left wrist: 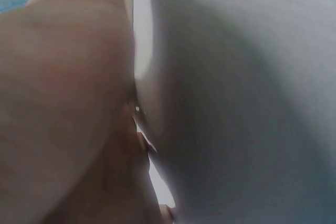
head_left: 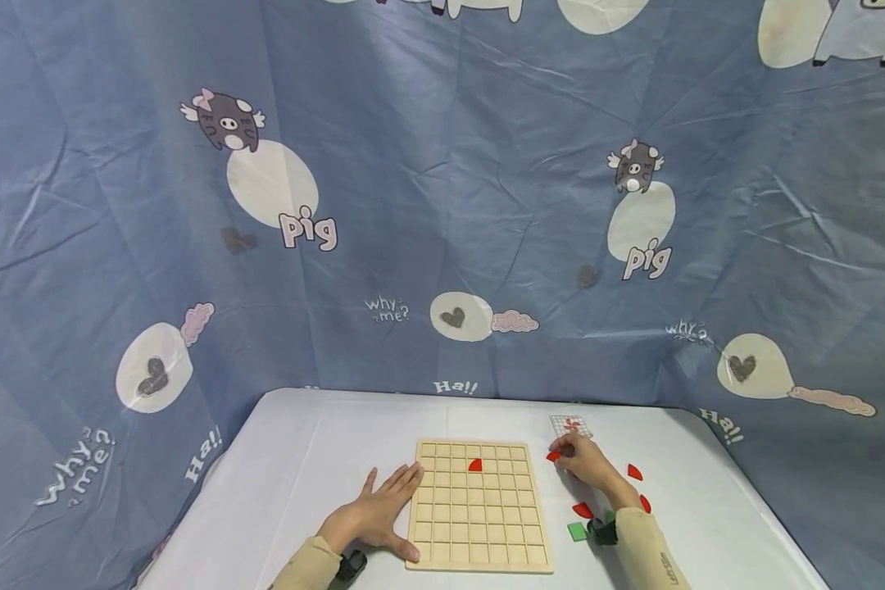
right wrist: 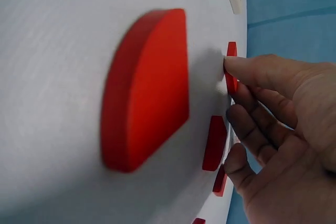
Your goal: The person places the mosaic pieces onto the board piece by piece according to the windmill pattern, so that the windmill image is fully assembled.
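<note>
Spread out with straight fingers, my left hand rests along the left edge of a wooden grid board. One red quarter-circle piece lies in a cell near the board's top. To the right of the board, my right hand pinches another red quarter-circle piece between thumb and fingertips, close over the white table. In the right wrist view, a large red quarter-circle piece lies on the tabletop in front of that hand. The left wrist view shows mostly the blurred palm side of the hand.
A small gridded card with a red pattern lies just beyond my right hand. Red pieces and green pieces are scattered around the right forearm. Blue printed cloth hangs behind and beside the white table.
</note>
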Motion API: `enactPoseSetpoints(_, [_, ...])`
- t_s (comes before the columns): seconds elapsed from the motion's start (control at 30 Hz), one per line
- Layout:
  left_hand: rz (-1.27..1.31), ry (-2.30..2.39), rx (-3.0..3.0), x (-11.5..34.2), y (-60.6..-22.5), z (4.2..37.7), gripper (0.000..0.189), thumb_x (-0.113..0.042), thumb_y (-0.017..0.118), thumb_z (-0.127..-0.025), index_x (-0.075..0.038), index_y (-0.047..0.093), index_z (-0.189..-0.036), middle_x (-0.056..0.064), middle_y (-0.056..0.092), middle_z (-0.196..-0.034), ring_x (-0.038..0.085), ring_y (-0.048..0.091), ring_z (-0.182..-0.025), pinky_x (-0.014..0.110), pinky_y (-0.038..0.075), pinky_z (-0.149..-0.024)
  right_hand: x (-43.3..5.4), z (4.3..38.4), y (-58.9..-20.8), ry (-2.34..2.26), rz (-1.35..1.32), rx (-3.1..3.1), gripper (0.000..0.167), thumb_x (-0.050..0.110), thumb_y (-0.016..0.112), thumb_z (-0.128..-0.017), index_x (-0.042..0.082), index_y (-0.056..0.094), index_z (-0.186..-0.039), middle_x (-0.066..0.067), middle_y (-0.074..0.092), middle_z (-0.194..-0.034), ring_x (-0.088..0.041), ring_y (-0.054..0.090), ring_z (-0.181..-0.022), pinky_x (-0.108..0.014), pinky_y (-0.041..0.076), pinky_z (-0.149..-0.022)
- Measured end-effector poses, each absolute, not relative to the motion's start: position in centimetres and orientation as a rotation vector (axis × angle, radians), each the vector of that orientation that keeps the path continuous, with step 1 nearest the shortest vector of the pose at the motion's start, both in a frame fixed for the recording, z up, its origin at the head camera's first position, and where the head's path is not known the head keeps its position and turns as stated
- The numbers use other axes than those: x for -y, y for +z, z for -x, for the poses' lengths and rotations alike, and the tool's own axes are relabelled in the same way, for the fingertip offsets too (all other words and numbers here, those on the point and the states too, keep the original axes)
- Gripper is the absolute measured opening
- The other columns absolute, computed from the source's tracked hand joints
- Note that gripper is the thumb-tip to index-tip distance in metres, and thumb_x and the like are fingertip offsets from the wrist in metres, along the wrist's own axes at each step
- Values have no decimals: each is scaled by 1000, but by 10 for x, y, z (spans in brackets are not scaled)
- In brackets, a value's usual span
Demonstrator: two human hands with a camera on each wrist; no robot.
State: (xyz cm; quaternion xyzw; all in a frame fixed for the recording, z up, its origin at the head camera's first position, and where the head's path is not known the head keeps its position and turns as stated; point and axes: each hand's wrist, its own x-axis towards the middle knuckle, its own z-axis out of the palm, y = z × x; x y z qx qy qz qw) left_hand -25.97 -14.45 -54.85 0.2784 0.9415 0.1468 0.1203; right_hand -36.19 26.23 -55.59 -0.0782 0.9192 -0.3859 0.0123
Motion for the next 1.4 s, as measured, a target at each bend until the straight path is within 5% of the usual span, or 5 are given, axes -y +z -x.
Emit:
enactPoseSetpoints(0.2, [-818, 449, -2734, 146, -547, 261, 129, -71, 72, -64, -5, 9, -155, 14, 8, -163, 35, 10, -150, 72, -1, -112, -264, 361, -555, -1155, 246, -2893, 17, -3, 71, -79, 7, 70, -93, -4, 62, -88, -14, 50, -76, -23, 43, -61])
enactPoseSetpoints(0.8, [-785, 429, -2746, 143, -546, 261, 129, -68, 75, -64, -6, 9, -155, 12, 9, -163, 33, 12, -150, 70, 1, -114, -264, 360, -555, -1173, 276, -2838, 29, -7, 71, -71, 9, 68, -94, -2, 62, -92, -15, 50, -84, -29, 45, -76])
enactPoseSetpoints(1.13, [-780, 447, -2737, 144, -550, 260, 129, -69, 74, -64, -7, 9, -155, 11, 8, -164, 33, 11, -150, 69, -1, -114, -262, 360, -550, -1239, -26, -2857, 42, 35, 81, -77, 7, 57, -97, -3, 55, -83, -15, 48, -66, -26, 41, -53])
enactPoseSetpoints(1.4, [-787, 440, -2748, 145, -551, 260, 128, -68, 74, -64, -6, 9, -155, 12, 8, -163, 33, 11, -150, 70, -1, -114, -260, 358, -550, -1131, 60, -2925, 37, 26, 84, -73, 6, 56, -89, -2, 53, -76, -13, 46, -64, -24, 38, -54])
